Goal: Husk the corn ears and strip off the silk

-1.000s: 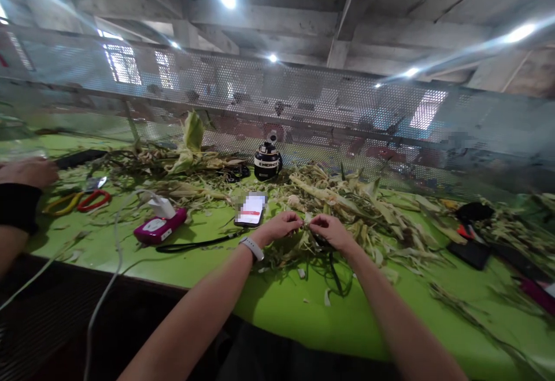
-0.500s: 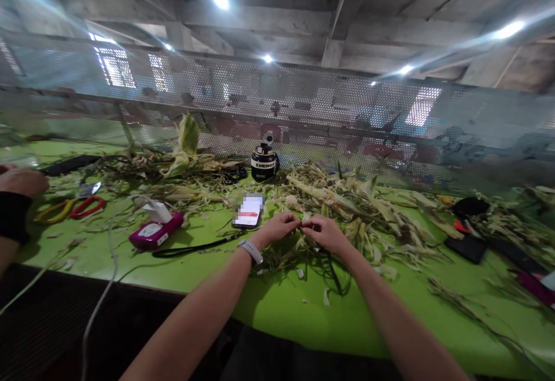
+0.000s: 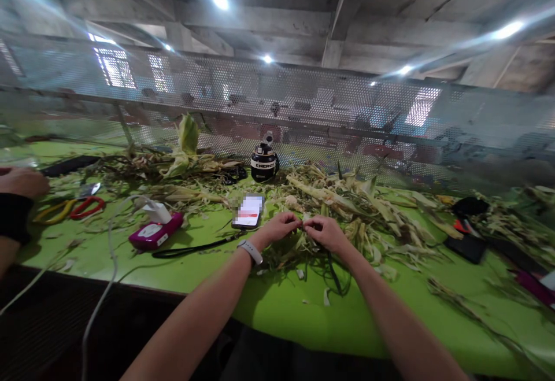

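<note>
My left hand point(image 3: 281, 226) and my right hand point(image 3: 325, 233) meet fingertip to fingertip above a heap of shredded corn husks point(image 3: 288, 255). Both are closed in a pinch. Whatever sits between the fingers is too small to make out. A pale watch band circles my left wrist. Just beyond my left hand lies a phone point(image 3: 248, 211) with its screen lit. Long dry corn husks point(image 3: 347, 202) are piled behind my right hand, and a dark cord point(image 3: 335, 277) hangs out of the heap below it.
On the green table point(image 3: 295, 323), a magenta power bank point(image 3: 156, 232) with a white plug and cable lies to the left. Red-handled scissors point(image 3: 88, 207) rest near another person's hand point(image 3: 23, 182). A black jug point(image 3: 263, 162) stands before the perforated metal screen point(image 3: 303, 103).
My right hand has shifted very slightly to the right, with the fingertips a touch farther apart. Otherwise the scene looks the same.
</note>
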### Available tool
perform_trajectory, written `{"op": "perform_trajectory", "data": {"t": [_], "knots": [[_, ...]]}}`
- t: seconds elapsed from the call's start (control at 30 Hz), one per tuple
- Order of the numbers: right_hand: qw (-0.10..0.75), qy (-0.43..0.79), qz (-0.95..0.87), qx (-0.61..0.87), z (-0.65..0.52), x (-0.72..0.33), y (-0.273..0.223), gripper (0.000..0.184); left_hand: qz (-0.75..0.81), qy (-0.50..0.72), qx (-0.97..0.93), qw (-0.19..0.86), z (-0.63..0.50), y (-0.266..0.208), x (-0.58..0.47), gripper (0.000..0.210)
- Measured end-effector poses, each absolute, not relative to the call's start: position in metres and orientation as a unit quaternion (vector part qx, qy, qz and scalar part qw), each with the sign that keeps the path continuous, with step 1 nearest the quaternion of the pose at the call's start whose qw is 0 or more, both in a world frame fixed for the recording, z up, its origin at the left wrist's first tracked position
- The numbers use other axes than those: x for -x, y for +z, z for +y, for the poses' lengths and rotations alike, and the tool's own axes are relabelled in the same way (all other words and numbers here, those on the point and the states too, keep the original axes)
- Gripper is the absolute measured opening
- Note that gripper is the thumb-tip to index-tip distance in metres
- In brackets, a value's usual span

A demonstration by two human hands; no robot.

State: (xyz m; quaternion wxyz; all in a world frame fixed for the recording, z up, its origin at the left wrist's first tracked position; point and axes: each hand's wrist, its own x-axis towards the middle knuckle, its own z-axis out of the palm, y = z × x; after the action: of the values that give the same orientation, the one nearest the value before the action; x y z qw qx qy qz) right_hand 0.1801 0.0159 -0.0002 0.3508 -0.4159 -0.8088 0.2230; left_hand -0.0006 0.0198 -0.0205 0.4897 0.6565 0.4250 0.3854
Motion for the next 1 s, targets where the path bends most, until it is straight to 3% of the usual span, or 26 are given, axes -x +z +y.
{"op": "perform_trajectory", "data": {"t": [0.47,0.6,0.77,1.0], "knots": [[0.378,0.167,-0.725,0.551,0.032,-0.204,0.002,0.009,0.445,0.443,-0.613,0.481,0.024,-0.016,0.005,0.035],[0.413,0.32,-0.636,0.568,0.032,-0.203,0.007,0.012,0.439,0.449,-0.59,0.507,0.019,-0.013,0.003,0.038],[0.477,0.587,-0.488,0.435,0.022,-0.185,0.007,0.01,0.422,0.445,-0.511,0.603,0.011,-0.01,-0.002,0.036],[0.436,0.643,-0.494,0.39,0.013,-0.174,0.004,0.013,0.328,0.486,-0.381,0.715,0.011,-0.008,-0.005,0.023]]}}
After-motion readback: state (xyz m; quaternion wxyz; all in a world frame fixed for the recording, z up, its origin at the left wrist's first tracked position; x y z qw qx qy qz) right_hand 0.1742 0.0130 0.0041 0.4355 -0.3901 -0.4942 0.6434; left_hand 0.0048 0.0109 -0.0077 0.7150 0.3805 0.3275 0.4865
